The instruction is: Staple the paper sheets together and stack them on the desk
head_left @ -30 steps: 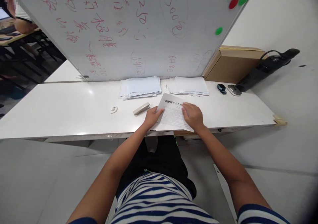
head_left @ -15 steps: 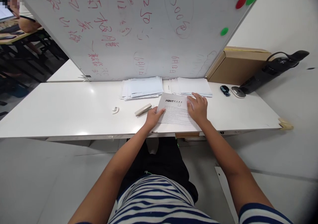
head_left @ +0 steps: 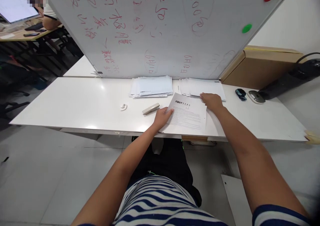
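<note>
A printed sheet of paper (head_left: 187, 114) with a PONY heading lies at the table's front edge, tilted a little. My left hand (head_left: 162, 118) grips its left edge, thumb on top. My right hand (head_left: 212, 101) is at the sheet's upper right corner, fingers curled together, their tips by the front edge of the right-hand stack of white papers (head_left: 207, 87); what they pinch is hidden. A beige stapler (head_left: 151, 109) rests just left of my left hand. Behind it sits another stack of pale papers or envelopes (head_left: 152, 85), also marked PONY.
A white earphone (head_left: 123, 107) lies on the white table (head_left: 82, 102). To the right are a dark watch-like item (head_left: 240, 93), a mouse (head_left: 256, 96), a black bottle (head_left: 287, 80) and a cardboard box (head_left: 267, 67). A whiteboard (head_left: 165, 45) stands behind. A person sits at the far left.
My right hand has moved from the sheet's upper right area outward toward the right stack, its fingers now curled. My left hand keeps its grip. The view has shifted left.
</note>
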The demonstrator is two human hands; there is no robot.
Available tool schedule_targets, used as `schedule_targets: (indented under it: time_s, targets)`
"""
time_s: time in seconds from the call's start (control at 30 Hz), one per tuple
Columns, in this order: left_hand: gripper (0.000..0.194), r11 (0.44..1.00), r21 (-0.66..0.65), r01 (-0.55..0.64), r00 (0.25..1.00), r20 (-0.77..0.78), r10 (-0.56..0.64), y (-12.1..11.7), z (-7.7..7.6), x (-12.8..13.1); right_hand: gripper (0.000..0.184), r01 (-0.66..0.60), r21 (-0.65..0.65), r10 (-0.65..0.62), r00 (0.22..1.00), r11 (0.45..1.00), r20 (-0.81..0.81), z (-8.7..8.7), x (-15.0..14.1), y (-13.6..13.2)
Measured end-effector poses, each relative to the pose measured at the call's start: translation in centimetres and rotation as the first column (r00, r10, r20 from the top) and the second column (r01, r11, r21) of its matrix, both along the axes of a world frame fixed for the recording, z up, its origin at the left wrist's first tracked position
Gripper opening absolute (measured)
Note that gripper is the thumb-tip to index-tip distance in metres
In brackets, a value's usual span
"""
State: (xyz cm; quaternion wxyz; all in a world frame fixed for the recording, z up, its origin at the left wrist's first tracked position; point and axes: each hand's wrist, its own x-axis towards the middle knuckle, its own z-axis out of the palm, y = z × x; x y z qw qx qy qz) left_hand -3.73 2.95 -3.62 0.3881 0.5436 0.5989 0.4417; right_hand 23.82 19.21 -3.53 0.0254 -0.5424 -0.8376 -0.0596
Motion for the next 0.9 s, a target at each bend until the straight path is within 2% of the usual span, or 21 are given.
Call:
schedule_targets:
  time_s: [0.1, 0.17, 0.3, 0.4, 0.5, 0.57, 0.6, 0.67, 0.73, 0.77, 0.83, 0.9]
  targets:
    - [0.036, 1.0, 0.004, 0.0, 1.0, -0.015, 0.0, 0.1, -0.1, 0.0, 0.031, 0.016, 0.038, -0.018, 0.999, 0.999, 0.049, 0.1, -0.3, -1.0]
    - [0.037, 1.0, 0.01, 0.003, 0.999, -0.032, -0.002, 0.1, -0.2, -0.1, 0.031, 0.02, 0.067, -0.021, 0.999, 0.998, 0.025, 0.2, -0.5, -1.2]
    - [0.038, 1.0, 0.001, -0.008, 1.0, -0.027, 0.008, 0.1, -0.3, -0.1, 0.025, 0.066, 0.02, -0.062, 0.985, 0.998, -0.162, 0.5, -0.6, -0.8]
    - [0.037, 1.0, 0.0, -0.026, 1.0, -0.018, 0.026, 0.2, -0.3, -0.1, 0.022, 0.165, -0.04, -0.169, 0.926, 0.985, -0.337, 1.8, -0.2, -0.1]
    - [0.035, 0.999, 0.007, -0.053, 0.997, -0.048, 0.054, 0.3, -0.1, -0.1, 0.033, 0.299, 0.045, -0.246, 0.853, 0.953, -0.461, 3.8, -0.1, -0.7]
    - [0.033, 0.997, 0.017, -0.069, 0.996, -0.055, 0.07, 0.4, -0.1, -0.1, 0.04, 0.331, 0.152, -0.219, 0.842, 0.931, -0.492, 4.7, -0.6, -2.6]
    - [0.031, 0.997, 0.026, -0.075, 0.996, -0.048, 0.076, 0.4, 0.0, -0.1, 0.042, 0.322, 0.232, -0.167, 0.843, 0.918, -0.511, 4.8, -1.2, -4.1]
    - [0.029, 0.995, 0.052, -0.083, 0.996, -0.029, 0.085, 0.5, 0.0, 0.0, 0.04, 0.153, 0.352, 0.045, 0.867, 0.923, -0.496, 4.2, -2.8, -7.7]
    - [0.029, 0.994, 0.073, -0.082, 0.996, -0.015, 0.083, 0.5, 0.1, 0.1, 0.038, -0.091, 0.359, 0.248, 0.872, 0.929, -0.423, 2.7, -4.9, -11.3]
    - [0.03, 0.994, 0.079, -0.08, 0.997, -0.013, 0.082, 0.5, 0.1, 0.2, 0.038, -0.169, 0.346, 0.309, 0.861, 0.923, -0.404, 1.7, -5.9, -12.9]
    - [0.034, 0.993, 0.092, -0.079, 0.997, -0.018, 0.081, 0.5, 0.2, 0.2, 0.038, -0.223, 0.314, 0.34, 0.854, 0.923, -0.393, 0.0, -7.8, -15.2]
    - [0.04, 0.991, 0.107, -0.079, 0.996, -0.023, 0.082, 0.5, 0.4, 0.3, 0.037, -0.242, 0.261, 0.331, 0.86, 0.934, -0.388, -1.3, -9.1, -16.4]
